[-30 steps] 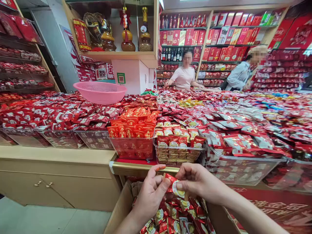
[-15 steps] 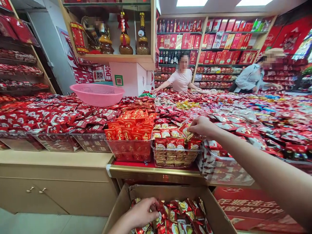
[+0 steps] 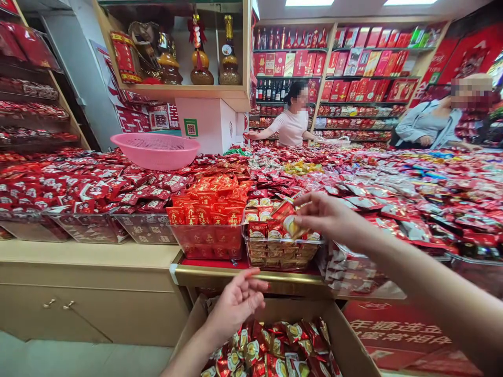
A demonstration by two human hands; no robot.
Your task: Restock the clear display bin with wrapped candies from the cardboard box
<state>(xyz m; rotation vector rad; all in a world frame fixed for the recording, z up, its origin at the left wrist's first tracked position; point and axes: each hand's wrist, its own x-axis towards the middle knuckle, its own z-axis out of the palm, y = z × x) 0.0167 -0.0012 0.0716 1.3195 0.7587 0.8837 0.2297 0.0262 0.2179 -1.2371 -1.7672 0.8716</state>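
Note:
My right hand [image 3: 328, 217] pinches a red-and-gold candy packet [image 3: 292, 227] over the clear bin of durian candies [image 3: 257, 229]. The packets in this bin stand in rows, with gold lower halves showing through the plastic. Below, my left hand [image 3: 238, 299] hovers above the cardboard box [image 3: 346, 330], its fingers loosely bent and the thumb apart, with no packet visible in it. Inside the box lie loose red-and-gold candy packets [image 3: 271, 345] in a jumble.
Left of the durian bin stands a bin of orange-red packets [image 3: 208, 238]; on the right is another clear bin [image 3: 353, 272]. A pink basket [image 3: 157, 152] rests on the candy heaps. Two people, one in a white top [image 3: 293, 128], are across the display. A gold counter edge [image 3: 251, 277] runs above the box.
My left hand has risen out of the box toward the counter edge. My right hand has shifted slightly left, tilting the packet over the bin. The person at far right has moved rightward.

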